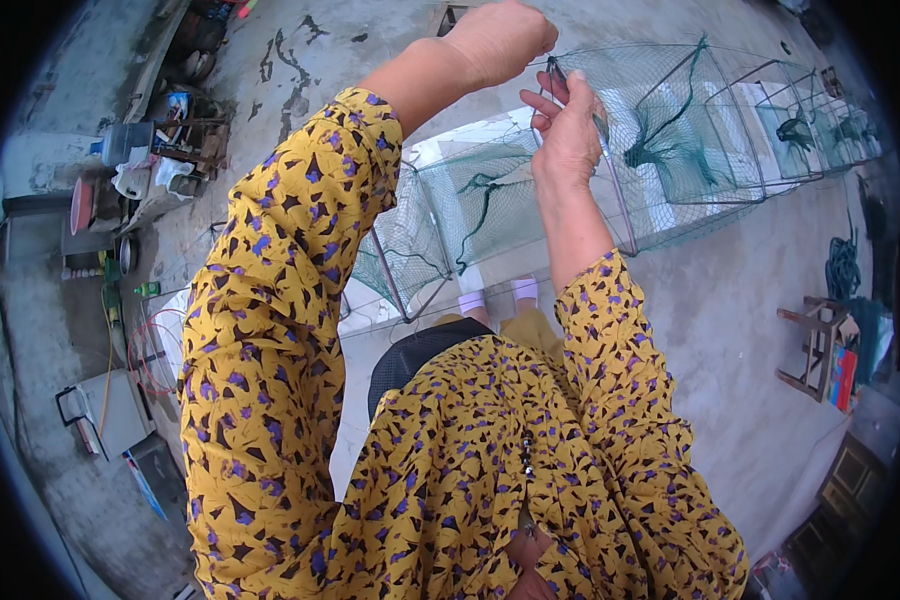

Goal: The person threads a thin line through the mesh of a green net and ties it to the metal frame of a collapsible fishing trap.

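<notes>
A long collapsible fishing net trap (660, 150) of green mesh on square metal frames stretches across in front of me. Raised at the top of the view, my left hand (502, 45) is closed, with its fingertips turned away; what they pinch is hidden. My right hand (570, 135) is just below and to the right, closed at the upper corner of one frame. Its thumb and index finger point up beside a dark bit at that corner, and some other fingers are partly loose. Darker green gathered netting (635, 155) hangs inside the trap's sections.
A wooden stool (815, 345) stands at the right, below a coil of dark green rope (842, 265). At left are a cluttered shelf with a blue water jug (125, 143), a red wire ring (155, 350) and a whitish box (107, 412). Cracked concrete floor lies beyond.
</notes>
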{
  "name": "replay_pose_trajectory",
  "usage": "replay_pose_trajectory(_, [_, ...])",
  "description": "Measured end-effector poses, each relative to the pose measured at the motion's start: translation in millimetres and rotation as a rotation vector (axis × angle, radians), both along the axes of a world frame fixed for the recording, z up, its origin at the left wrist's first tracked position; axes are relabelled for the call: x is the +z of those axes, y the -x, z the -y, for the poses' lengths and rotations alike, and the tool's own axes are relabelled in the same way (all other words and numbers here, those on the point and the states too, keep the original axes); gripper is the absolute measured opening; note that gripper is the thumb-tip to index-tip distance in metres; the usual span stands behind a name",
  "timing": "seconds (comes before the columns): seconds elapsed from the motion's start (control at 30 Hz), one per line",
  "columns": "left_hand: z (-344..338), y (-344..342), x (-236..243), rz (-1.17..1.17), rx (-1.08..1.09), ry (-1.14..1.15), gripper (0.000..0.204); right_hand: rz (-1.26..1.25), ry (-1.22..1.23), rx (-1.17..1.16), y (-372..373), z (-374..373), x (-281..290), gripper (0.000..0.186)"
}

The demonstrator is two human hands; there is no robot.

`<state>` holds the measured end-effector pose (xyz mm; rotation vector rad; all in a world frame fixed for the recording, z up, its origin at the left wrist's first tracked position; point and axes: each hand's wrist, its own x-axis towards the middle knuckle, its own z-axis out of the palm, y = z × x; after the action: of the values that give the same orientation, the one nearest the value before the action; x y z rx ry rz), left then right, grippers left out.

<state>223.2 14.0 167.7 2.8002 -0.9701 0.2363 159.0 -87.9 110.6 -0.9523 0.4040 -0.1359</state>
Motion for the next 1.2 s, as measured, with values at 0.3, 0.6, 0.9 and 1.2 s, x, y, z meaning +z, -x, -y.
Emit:
replay_pose_trajectory(0.3, [23.6,5.5,-4.6,0.073,0.108,-0.034,0.009,-0.011,-0.029,0.031,-2.8,5.5,-0.9,0.03])
replay_pose_trajectory(0.6, [25.1,28.9,5.9,0.042,0.228,0.043,0.017,0.016,-0.016,0.039,-4.2,5.3,-2.0,0.027])
replay_pose_trajectory(0.9, [27.9,31.3,-6.6,-0.275,0.51,0.216,0.02,-0.031,0.036,0.075,-0.6,4.5,-16.3,0.012])
replay_pose_trajectory(1.2, [33.2,26.5,-16.8,-0.261,0.609,0.294,0.017,-0.127,-0.065,0.113,-4.6,6.9,-10.2,0.016])
